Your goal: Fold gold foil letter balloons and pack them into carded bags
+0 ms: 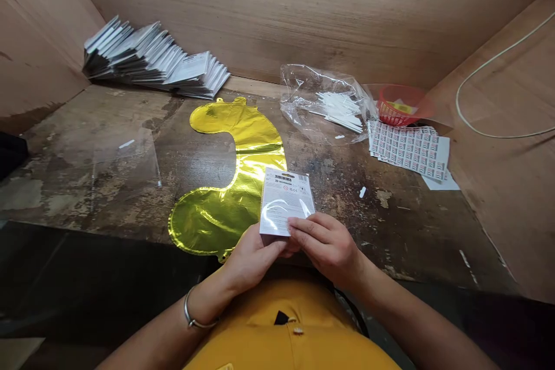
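A flat package [287, 199] with a white printed back and a hang hole at its top is held upright in front of me. My left hand [255, 251] grips its lower left edge from below, the fingers mostly hidden behind it. My right hand [325, 243] is closed at its lower right, fingertips pressed on the printed face. Beneath and left of the package, a flat gold foil balloon [260, 144] with a curved shape lies on the worn wooden table [347, 208].
Many white packages [151, 58] lean in a row at the back left. A clear bag [303, 98] with white sticks [340, 110], a red basket [392, 113] and sticker sheets [410, 150] lie at the right. A clear sleeve [125, 165] lies left. Wooden panels enclose the table.
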Motion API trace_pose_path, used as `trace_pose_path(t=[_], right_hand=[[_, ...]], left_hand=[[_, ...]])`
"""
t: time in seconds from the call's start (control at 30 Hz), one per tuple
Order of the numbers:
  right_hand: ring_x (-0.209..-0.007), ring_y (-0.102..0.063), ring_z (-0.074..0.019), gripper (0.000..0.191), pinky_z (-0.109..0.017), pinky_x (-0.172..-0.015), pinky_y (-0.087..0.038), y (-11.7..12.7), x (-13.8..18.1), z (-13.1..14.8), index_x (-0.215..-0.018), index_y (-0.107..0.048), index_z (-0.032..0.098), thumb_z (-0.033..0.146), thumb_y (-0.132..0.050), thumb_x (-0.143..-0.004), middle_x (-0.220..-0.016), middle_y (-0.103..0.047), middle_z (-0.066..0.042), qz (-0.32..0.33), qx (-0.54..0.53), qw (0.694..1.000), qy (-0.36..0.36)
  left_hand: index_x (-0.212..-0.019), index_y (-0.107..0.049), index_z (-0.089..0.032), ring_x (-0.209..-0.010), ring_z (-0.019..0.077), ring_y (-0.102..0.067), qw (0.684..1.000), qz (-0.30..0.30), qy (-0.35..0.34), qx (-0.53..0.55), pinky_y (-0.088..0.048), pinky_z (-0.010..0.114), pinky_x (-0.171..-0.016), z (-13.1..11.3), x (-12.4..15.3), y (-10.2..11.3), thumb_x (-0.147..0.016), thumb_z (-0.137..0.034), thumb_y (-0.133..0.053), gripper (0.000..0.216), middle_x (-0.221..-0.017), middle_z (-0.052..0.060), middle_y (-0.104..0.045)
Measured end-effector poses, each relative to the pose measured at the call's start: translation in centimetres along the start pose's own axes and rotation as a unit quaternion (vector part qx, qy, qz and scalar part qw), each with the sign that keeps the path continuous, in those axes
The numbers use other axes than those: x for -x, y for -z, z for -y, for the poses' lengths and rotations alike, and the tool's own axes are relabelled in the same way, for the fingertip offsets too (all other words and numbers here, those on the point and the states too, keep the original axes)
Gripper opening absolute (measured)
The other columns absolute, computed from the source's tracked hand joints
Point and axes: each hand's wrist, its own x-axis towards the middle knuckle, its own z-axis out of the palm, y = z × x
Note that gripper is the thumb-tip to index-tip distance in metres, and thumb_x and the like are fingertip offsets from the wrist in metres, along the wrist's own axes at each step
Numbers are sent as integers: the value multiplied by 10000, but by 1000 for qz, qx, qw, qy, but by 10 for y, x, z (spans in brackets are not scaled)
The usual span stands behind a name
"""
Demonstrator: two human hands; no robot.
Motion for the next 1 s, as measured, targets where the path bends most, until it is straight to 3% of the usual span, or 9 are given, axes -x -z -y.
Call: trace_pose_path(t=[0.13,0.27,0.4,0.57,0.67,1.0], right_hand=[[-752,-616,-199,176,-341,-627,-518,-2,4,-4,-1039,-663,109,109,-576,-886,-1016,-746,-147,-24,26,999,32],[-748,-615,-183,147,-333,-630,-504,4,3,-5,-995,-672,173,154,-553,-911,-1054,-747,-103,2,34,999,42],[-697,-598,-167,164,-323,-602,-480,4,-3,-7,-895,-678,178,177,-519,-936,-1047,-749,-92,21,59,995,73],[-751,-602,-165,145,-318,-683,-498,8,-10,0,-945,-676,169,236,-547,-947,-1070,-736,-98,47,43,998,-16],[-806,-605,-179,141,-318,-724,-500,12,-13,4,-938,-674,159,219,-547,-942,-1004,-726,-105,50,23,998,-16],[-633,-469,-162,248,-295,-582,-412,0,-14,3,-740,-629,173,149,-485,-940,-725,-605,-55,84,65,994,10]], left_hand=[[-921,-659,-133,-733,121,-620,1000,-2,-5,13,-528,235,-711,0,0,-3,-774,-309,-727,239,-821,37,-693],[-809,-650,-125,-696,114,-609,1000,1,-3,-1,-520,219,-682,-1,3,-6,-771,-373,-734,265,-751,35,-677],[-851,-654,-115,-675,125,-630,999,-30,18,-9,-535,237,-669,-1,5,-7,-743,-444,-757,361,-748,46,-683],[-861,-651,-112,-654,116,-626,999,-31,37,22,-528,224,-642,-3,4,-9,-708,-465,-783,407,-741,41,-682],[-844,-642,-116,-649,107,-613,998,-32,33,38,-523,217,-644,-3,2,-10,-703,-455,-791,397,-731,30,-675],[-960,-620,-116,-670,144,-660,995,-85,38,37,-559,268,-654,4,3,-15,-683,-471,-804,487,-818,54,-688]])
